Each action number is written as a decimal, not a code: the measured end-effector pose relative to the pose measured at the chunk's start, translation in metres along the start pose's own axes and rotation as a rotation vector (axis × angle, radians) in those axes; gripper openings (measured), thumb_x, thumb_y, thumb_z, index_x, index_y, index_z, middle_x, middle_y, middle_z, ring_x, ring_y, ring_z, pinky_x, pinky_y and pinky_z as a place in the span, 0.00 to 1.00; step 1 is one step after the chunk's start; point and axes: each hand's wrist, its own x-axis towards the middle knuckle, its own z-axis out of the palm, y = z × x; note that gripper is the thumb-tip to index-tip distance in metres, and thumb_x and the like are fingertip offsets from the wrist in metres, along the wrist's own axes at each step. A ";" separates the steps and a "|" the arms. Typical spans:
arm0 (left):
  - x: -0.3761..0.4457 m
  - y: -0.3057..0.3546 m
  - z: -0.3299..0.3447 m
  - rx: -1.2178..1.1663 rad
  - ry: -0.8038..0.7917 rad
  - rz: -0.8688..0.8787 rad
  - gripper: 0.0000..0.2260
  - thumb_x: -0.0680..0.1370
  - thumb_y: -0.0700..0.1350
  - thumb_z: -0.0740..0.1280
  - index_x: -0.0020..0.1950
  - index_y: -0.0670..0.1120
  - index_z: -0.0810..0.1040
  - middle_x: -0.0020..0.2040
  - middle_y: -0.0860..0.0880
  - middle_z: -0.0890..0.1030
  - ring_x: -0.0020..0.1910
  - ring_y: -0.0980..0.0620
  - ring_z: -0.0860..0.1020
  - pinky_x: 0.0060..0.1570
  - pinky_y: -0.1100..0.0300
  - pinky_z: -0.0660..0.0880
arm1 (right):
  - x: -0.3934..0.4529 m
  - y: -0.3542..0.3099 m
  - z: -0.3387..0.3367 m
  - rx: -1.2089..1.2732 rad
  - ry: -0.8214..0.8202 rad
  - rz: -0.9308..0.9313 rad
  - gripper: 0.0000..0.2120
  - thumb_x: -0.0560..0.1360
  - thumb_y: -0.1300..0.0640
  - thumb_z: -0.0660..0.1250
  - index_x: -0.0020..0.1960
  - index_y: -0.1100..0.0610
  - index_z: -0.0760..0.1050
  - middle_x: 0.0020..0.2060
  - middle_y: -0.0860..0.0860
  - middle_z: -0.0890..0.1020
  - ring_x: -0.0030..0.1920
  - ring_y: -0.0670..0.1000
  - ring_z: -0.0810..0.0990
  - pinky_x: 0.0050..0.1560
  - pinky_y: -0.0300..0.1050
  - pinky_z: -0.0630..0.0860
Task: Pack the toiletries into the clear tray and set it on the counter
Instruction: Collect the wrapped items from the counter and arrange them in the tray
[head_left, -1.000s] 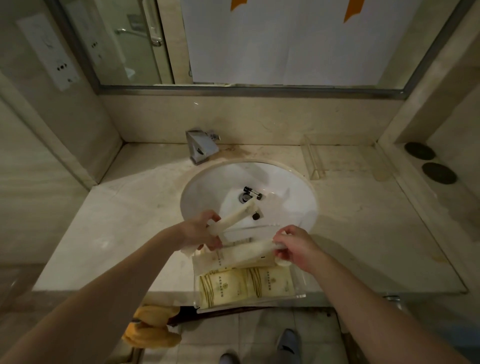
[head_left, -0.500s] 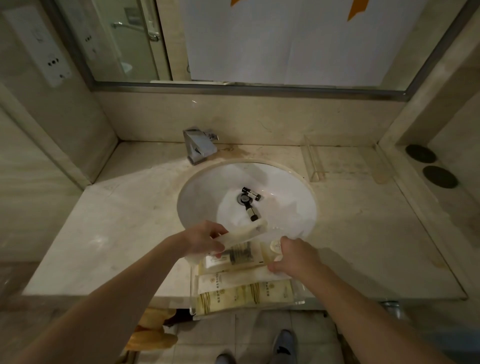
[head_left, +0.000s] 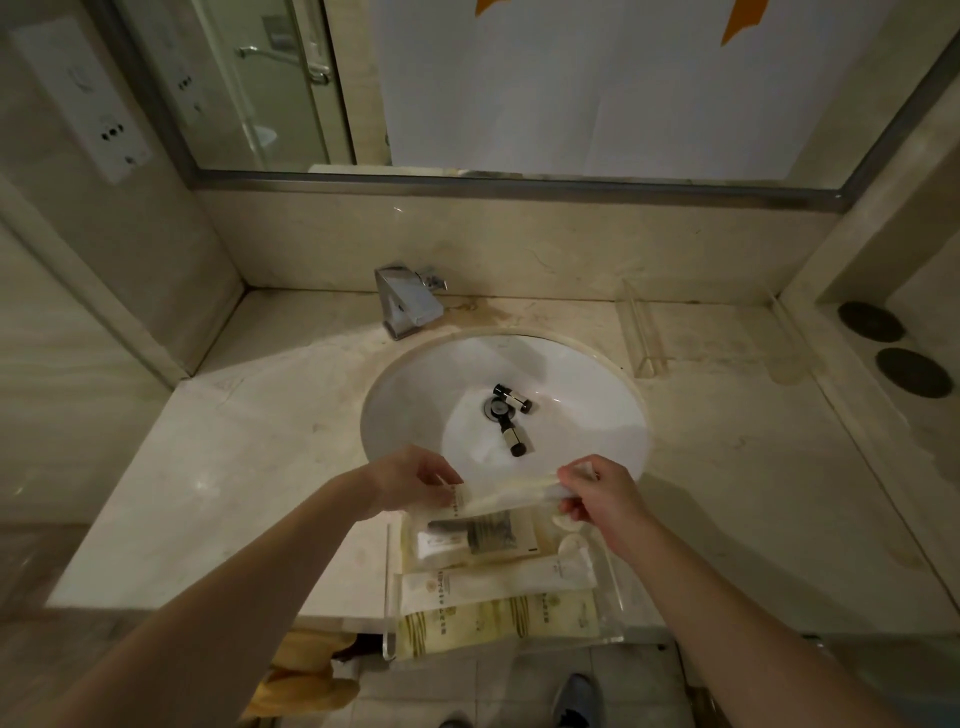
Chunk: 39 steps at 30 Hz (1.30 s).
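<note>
A clear tray (head_left: 390, 613) rests on the front edge of the counter (head_left: 208, 499), partly over the edge. Inside lie a yellow patterned packet (head_left: 493, 626), a long white packet (head_left: 498, 579) and a packet with a dark comb (head_left: 483, 535). My left hand (head_left: 415, 483) and my right hand (head_left: 597, 499) each pinch one end of a long cream packet (head_left: 509, 496), held level just above the tray's far end. Two small dark-capped bottles (head_left: 511, 402) (head_left: 511, 439) lie in the white sink (head_left: 415, 384) by the drain.
A chrome tap (head_left: 408, 301) stands behind the sink. A second clear tray (head_left: 641, 332) sits at the back right of the counter. Two dark round coasters (head_left: 888, 343) lie on the right ledge. Yellow cloth (head_left: 306, 680) hangs below the counter's front edge.
My left hand brought the cream packet down from a tilt over the sink to level above the tray. My right hand let go of the white packet, now in the tray, and took the cream packet's other end.
</note>
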 end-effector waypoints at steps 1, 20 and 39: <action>0.001 -0.003 -0.002 0.044 0.024 -0.023 0.09 0.73 0.38 0.70 0.52 0.47 0.81 0.50 0.46 0.82 0.51 0.46 0.80 0.51 0.56 0.79 | 0.003 0.002 0.000 -0.015 -0.001 0.014 0.06 0.74 0.63 0.68 0.48 0.66 0.75 0.36 0.60 0.81 0.27 0.52 0.78 0.30 0.44 0.75; -0.001 -0.012 0.042 0.828 0.231 0.197 0.08 0.80 0.52 0.56 0.49 0.48 0.70 0.45 0.49 0.75 0.41 0.49 0.74 0.39 0.57 0.69 | 0.002 0.009 0.026 -1.160 0.314 -0.382 0.23 0.71 0.39 0.66 0.55 0.55 0.68 0.48 0.53 0.74 0.45 0.54 0.77 0.35 0.43 0.69; 0.018 0.006 0.019 0.543 0.354 0.074 0.10 0.79 0.51 0.60 0.40 0.48 0.70 0.38 0.50 0.76 0.37 0.50 0.75 0.37 0.59 0.68 | 0.021 0.001 0.025 -0.825 0.322 -0.473 0.09 0.75 0.52 0.64 0.41 0.56 0.69 0.35 0.50 0.76 0.33 0.53 0.74 0.28 0.40 0.62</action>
